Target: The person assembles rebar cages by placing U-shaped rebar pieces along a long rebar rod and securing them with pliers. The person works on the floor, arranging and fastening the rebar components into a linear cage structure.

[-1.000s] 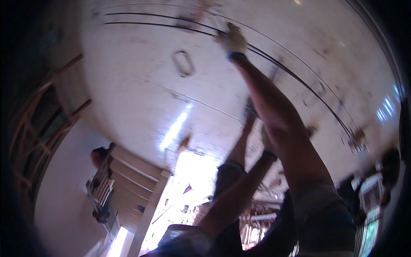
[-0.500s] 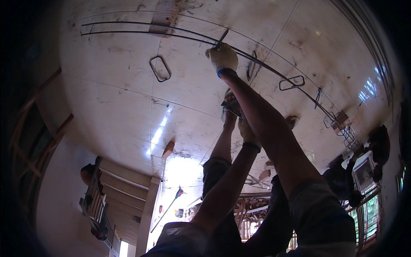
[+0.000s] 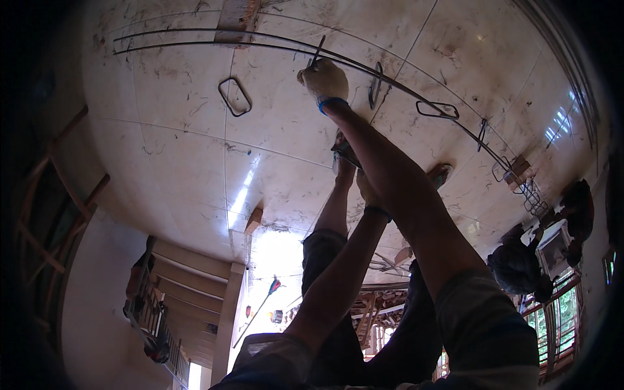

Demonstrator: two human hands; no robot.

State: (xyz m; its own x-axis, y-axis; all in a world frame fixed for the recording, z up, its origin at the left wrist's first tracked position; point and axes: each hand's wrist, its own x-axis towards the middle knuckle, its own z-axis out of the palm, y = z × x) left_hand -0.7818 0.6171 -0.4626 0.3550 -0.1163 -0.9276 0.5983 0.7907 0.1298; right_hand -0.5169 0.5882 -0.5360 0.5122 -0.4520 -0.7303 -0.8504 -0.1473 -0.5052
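My right hand (image 3: pixel 325 81), in a pale work glove, reaches far forward and closes round a dark steel stirrup (image 3: pixel 318 49). That stirrup shows nearly edge-on, across two long thin steel rods (image 3: pixel 273 40). To the right, another stirrup (image 3: pixel 376 84) stands steeply at the rods, and a third stirrup (image 3: pixel 437 109) lies flatter across them. My left hand (image 3: pixel 368 191), also gloved, is nearer to me, mostly behind my right forearm; its fingers are hidden. A dark narrow edge (image 3: pixel 348 156) shows beside it, near my foot; its kind is unclear.
A loose rectangular stirrup (image 3: pixel 234 96) lies on the dusty tiled floor (image 3: pixel 169 97). Bricks (image 3: pixel 253 221) stand at left and under the rods' right end (image 3: pixel 518 170), near bunched stirrups (image 3: pixel 534 200). Another person (image 3: pixel 517 263) is at right. Long rods (image 3: pixel 559 58) run along the far right.
My right hand and the stirrup in it have shifted slightly left along the rods. The whole view has also moved a little. My left hand stays close to the same place.
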